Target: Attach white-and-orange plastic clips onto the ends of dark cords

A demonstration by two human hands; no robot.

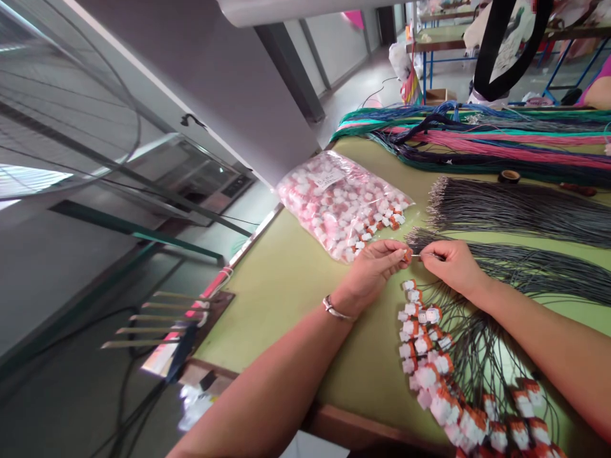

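Between its fingertips, my left hand (379,264) pinches a small orange connector (407,256). Just right of it, my right hand (451,262) is closed on a thin wire, whose pale metal end (416,256) points at the connector. Whether that end is inside the connector cannot be made out. Below both hands lies a curved pile of white and orange connectors (424,343) with dark wires (477,337) running from them. A clear plastic bag of white and orange connectors (341,197) rests beyond my left hand.
Dark wire bundles (520,213) lie at the right, with a tape roll (508,176) beside them. Green, pink and blue wires (477,137) cross the back of the green table (272,286). A rack with metal prongs (191,321) stands at the left edge. Part of a person (599,89) shows far right.
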